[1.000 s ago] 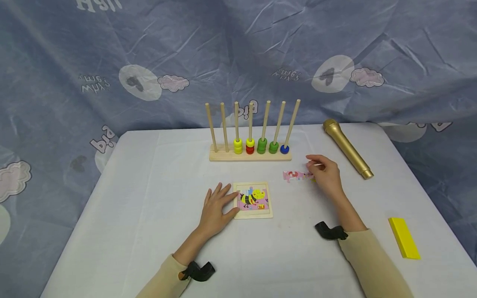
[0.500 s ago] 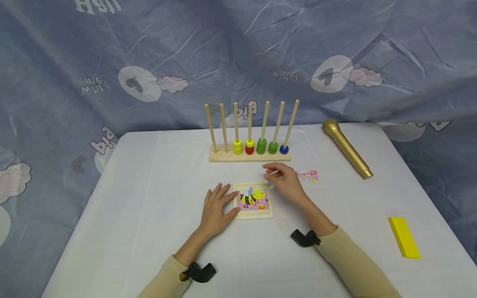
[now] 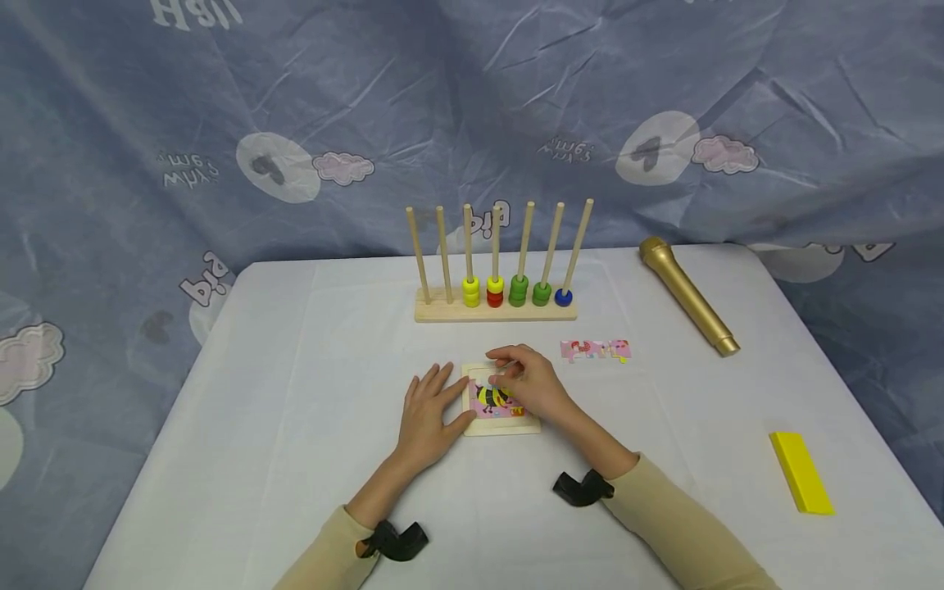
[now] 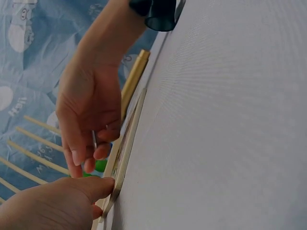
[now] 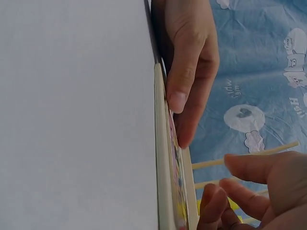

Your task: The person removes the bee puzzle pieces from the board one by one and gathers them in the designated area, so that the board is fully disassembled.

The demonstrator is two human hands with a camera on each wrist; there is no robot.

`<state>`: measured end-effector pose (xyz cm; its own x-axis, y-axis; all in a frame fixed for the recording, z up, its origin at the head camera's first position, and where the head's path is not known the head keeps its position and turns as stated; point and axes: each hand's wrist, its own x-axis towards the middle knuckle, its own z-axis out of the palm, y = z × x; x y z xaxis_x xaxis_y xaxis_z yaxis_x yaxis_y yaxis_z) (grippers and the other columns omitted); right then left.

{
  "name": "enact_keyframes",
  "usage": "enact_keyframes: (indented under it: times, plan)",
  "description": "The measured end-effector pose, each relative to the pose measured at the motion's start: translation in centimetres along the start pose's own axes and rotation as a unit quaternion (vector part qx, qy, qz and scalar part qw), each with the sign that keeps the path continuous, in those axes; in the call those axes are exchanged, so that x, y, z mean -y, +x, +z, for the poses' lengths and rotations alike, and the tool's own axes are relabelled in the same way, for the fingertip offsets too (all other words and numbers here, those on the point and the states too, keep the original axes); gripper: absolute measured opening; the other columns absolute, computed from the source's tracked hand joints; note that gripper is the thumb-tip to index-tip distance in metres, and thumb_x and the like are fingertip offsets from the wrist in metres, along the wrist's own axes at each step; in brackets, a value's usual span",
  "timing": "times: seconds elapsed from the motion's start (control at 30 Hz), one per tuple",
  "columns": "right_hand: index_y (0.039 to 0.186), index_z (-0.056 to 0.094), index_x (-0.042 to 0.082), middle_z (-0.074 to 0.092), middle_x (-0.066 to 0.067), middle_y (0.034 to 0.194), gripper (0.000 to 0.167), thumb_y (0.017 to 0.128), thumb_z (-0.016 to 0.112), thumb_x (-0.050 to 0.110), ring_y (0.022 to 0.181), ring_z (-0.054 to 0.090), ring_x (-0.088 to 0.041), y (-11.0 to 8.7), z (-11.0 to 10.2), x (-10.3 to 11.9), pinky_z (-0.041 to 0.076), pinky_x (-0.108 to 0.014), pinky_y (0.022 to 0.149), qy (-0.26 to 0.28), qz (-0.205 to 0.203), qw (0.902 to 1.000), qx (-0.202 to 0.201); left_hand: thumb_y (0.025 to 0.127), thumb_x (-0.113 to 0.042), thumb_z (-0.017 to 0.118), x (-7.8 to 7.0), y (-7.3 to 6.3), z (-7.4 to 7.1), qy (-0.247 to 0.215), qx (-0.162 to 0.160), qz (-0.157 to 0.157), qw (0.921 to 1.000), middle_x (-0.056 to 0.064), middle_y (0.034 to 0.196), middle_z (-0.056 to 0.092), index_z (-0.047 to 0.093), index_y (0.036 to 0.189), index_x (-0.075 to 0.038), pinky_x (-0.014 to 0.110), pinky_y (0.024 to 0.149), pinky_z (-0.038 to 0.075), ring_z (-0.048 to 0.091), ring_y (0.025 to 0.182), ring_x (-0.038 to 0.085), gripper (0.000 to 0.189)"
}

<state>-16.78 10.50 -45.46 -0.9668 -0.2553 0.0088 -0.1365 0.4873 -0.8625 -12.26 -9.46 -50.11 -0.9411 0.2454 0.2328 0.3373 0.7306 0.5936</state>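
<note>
A small square jigsaw puzzle of a bee in a wooden frame [image 3: 501, 427] lies on the white table. My left hand [image 3: 429, 422] rests at its left side, fingers spread, with thumb and index fingertip touching the frame's edge. Over the picture's upper right hovers my right hand [image 3: 533, 383], thumb and fingers loosely bent; it covers part of the bee. In the right wrist view a gap shows between that hand's thumb [image 5: 244, 165] and fingers. Pink puzzle pieces [image 3: 594, 350] lie in a short row right of the frame.
Behind the puzzle stands a wooden peg stand [image 3: 442, 311] with coloured beads on several upright pegs. A gold microphone [image 3: 687, 295] lies at the back right. A yellow block [image 3: 801, 473] is near the right edge. A printed blue cloth [image 3: 413, 106] hangs behind.
My right hand has moved left from the row of pink pieces to above the framed puzzle, uncovering the row. The left hand has stayed at the frame's left edge.
</note>
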Motion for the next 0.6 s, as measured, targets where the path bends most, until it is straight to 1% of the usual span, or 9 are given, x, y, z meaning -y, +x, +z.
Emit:
enact_keyframes:
  times: [0.23,0.4,0.6]
  plan:
    - [0.118,0.067,0.003,0.063,-0.012,0.098,0.038,0.082,0.076,0.006,0.075,0.057,-0.011,-0.3,0.6,-0.7,0.046,-0.021,0.068,-0.015,-0.03,0.9994,0.008,0.087,-0.032,0.072,0.1,0.0,0.0,0.0,-0.004,0.007,1.0,0.017,0.15,0.045,0.061,0.133,-0.008,0.063,0.116,0.016,0.032,0.144,0.037,0.053]
    - [0.118,0.067,0.003,0.063,-0.011,0.097,0.038,0.081,0.077,0.005,0.074,0.057,-0.011,-0.3,0.8,-1.1,0.047,-0.021,0.067,-0.024,-0.036,0.999,0.009,0.087,-0.031,0.072,0.1,-0.1,0.1,0.001,-0.003,0.005,1.0,0.017,0.15,0.044,0.061,0.133,-0.008,0.063,0.116,0.016,0.032,0.144,0.037,0.053]
    - [0.115,0.07,0.004,0.062,-0.006,0.094,0.038,0.079,0.08,0.008,0.073,0.055,-0.009,-0.3,1.3,-1.3,0.045,-0.022,0.067,-0.067,-0.045,0.9967,-0.001,0.086,-0.03,0.072,0.2,-0.1,0.2,0.0,-0.006,0.006,1.0,0.017,0.15,0.045,0.062,0.132,-0.008,0.063,0.116,0.017,0.032,0.144,0.037,0.052]
